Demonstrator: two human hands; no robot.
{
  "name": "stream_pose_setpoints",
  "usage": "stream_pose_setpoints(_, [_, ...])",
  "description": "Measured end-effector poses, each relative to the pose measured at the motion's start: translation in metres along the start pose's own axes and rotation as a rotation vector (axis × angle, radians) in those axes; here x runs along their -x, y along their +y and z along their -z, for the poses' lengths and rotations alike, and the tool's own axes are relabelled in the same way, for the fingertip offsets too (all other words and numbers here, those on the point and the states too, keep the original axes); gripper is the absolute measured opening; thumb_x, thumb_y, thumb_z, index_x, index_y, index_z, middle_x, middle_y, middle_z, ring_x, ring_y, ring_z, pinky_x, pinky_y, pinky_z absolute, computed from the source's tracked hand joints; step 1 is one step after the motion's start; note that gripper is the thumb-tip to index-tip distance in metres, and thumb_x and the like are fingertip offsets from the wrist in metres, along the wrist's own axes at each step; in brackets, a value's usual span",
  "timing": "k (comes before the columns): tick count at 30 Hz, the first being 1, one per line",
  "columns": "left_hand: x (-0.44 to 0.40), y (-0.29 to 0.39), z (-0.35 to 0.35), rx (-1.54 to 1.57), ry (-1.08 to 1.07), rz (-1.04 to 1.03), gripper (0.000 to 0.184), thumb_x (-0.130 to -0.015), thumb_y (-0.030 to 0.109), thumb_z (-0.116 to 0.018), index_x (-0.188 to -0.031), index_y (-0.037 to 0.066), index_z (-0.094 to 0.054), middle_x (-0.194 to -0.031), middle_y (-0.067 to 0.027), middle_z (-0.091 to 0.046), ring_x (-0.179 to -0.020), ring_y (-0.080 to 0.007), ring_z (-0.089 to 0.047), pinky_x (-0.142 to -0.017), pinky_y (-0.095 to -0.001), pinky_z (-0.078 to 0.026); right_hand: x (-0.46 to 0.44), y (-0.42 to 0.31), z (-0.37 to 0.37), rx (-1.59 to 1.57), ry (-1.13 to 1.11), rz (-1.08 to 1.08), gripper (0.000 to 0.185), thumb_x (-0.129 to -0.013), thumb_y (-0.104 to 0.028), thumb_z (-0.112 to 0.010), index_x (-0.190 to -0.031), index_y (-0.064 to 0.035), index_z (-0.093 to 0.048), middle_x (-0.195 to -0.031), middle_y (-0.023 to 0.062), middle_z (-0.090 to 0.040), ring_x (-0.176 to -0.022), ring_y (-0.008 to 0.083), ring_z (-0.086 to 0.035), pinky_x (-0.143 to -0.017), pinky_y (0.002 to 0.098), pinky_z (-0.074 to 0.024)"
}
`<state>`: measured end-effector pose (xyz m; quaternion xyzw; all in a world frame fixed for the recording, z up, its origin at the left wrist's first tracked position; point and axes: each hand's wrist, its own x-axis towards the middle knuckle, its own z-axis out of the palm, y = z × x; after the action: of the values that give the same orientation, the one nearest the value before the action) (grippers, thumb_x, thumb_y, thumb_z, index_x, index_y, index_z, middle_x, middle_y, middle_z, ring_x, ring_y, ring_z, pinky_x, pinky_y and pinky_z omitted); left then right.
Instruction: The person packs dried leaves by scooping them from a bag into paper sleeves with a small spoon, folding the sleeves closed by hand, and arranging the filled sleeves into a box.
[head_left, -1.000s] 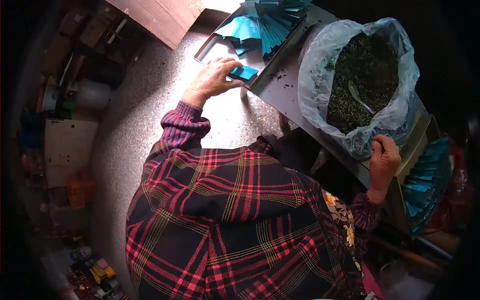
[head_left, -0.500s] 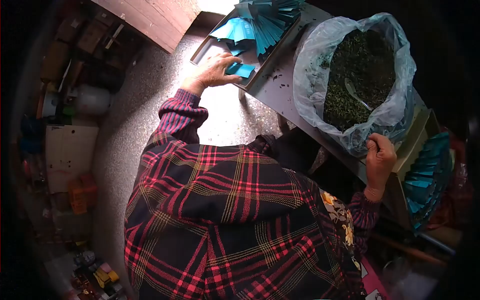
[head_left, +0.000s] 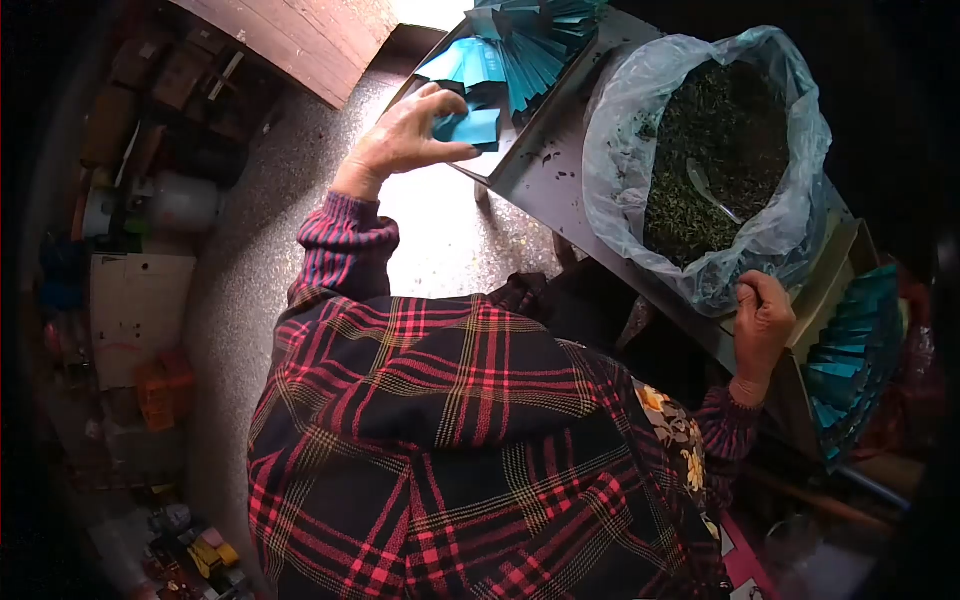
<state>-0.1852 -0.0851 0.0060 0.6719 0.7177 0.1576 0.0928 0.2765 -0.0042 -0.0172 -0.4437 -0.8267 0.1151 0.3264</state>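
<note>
"One tabletop (head_left: 540,195), slanting away from us: what is biggest on it?"

"We see a clear plastic bag (head_left: 615,190), its mouth open on dark green leaf bits (head_left: 730,120)."

"And next in size?"

"We have a shallow box (head_left: 488,165) left of the bag, with fanned teal packets (head_left: 545,65) at its far end."

"Our hands?"

"Our left hand (head_left: 405,138) is at the box's near end, thumb and fingers standing apart around a blue packet (head_left: 475,127); whether they press it, we cannot tell. Our right hand (head_left: 765,315) has its fingers folded together beside the bag's near side; its contents are hidden from us."

"Which way does that blue packet point?"

"Its long axis runs roughly left to right, free end towards the bag. We cannot tell whether it touches the box's bottom."
</note>
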Motion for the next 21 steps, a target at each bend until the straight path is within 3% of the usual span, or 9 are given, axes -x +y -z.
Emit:
stream_pose_setpoints(3, [-0.004,0.046,0.015,0.332,0.081,-0.174,0.051,-0.068,0.031,-0.078,-0.108,0.005,-0.062,-0.102,-0.0082,-0.058,-0.098,-0.0201,-0.058,-0.086,-0.0354,-0.048,-0.004,-0.006,0.003,-0.079,0.022,-0.027,0.008,-0.079,0.004,-0.06,-0.085,-0.0007,-0.064,-0.079,0.0098,-0.063,-0.075,0.0204,-0.062,-0.068,0.0292,-0.0481])
stream_pose_setpoints(5, [-0.019,0.072,0.004,0.549,-0.057,-0.204,0.059,-0.064,0.036,-0.074,-0.112,0.004,-0.06,-0.105,-0.007,-0.057,-0.1,-0.0208,-0.057,-0.092,-0.0361,-0.045,-0.009,-0.01,0.001,-0.08,0.062,0.038,0.01,-0.079,0.005,-0.059,-0.086,-0.0001,-0.064,-0.079,0.009,-0.062,-0.074,0.0189,-0.062,-0.068,0.0278,-0.048])
stream_pose_setpoints(9, [-0.048,0.144,-0.033,0.932,-0.282,-0.328,0.064,-0.064,0.04,-0.078,-0.114,0.003,-0.059,-0.106,-0.0062,-0.056,-0.101,-0.0175,-0.055,-0.092,-0.0337,-0.043,-0.018,-0.028,0.008,-0.174,0.161,0.065,0.02,-0.077,0.008,-0.061,-0.095,-0.0007,-0.065,-0.076,0.0049,-0.059,-0.071,0.0144,-0.058,-0.067,0.0257,-0.0469])
stream_pose_setpoints(13, [-0.07,0.19,-0.069,0.989,-0.413,-0.402,0.063,-0.068,0.041,-0.08,-0.112,0.002,-0.059,-0.1,-0.0031,-0.059,-0.097,-0.0152,-0.057,-0.089,-0.0323,-0.045,-0.02,-0.046,0.024,-0.379,0.189,0.033,0.032,-0.077,0.007,-0.063,-0.107,-0.0026,-0.064,-0.076,0.0024,-0.055,-0.069,0.0105,-0.052,-0.066,0.0226,-0.0438])
stream_pose_setpoints(16, [-0.077,0.209,-0.085,1.056,-0.457,-0.376,0.058,-0.069,0.036,-0.081,-0.112,0.003,-0.059,-0.1,-0.0033,-0.059,-0.096,-0.0136,-0.058,-0.086,-0.0311,-0.047,-0.016,-0.043,0.03,-0.335,0.107,0.04,0.03,-0.077,0.006,-0.064,-0.106,-0.0018,-0.064,-0.078,0.0022,-0.056,-0.07,0.011,-0.053,-0.067,0.0232,-0.0448])
stream_pose_setpoints(21, [-0.083,0.222,-0.086,0.89,-0.387,-0.494,0.056,-0.071,0.033,-0.079,-0.114,0.003,-0.058,-0.099,-0.0047,-0.06,-0.093,-0.013,-0.058,-0.083,-0.0291,-0.049,-0.015,-0.034,0.018,-0.273,0.093,0.087,0.026,-0.077,0.005,-0.066,-0.103,0.001,-0.064,-0.085,0.0055,-0.064,-0.074,0.0122,-0.057,-0.068,0.0252,-0.0472])
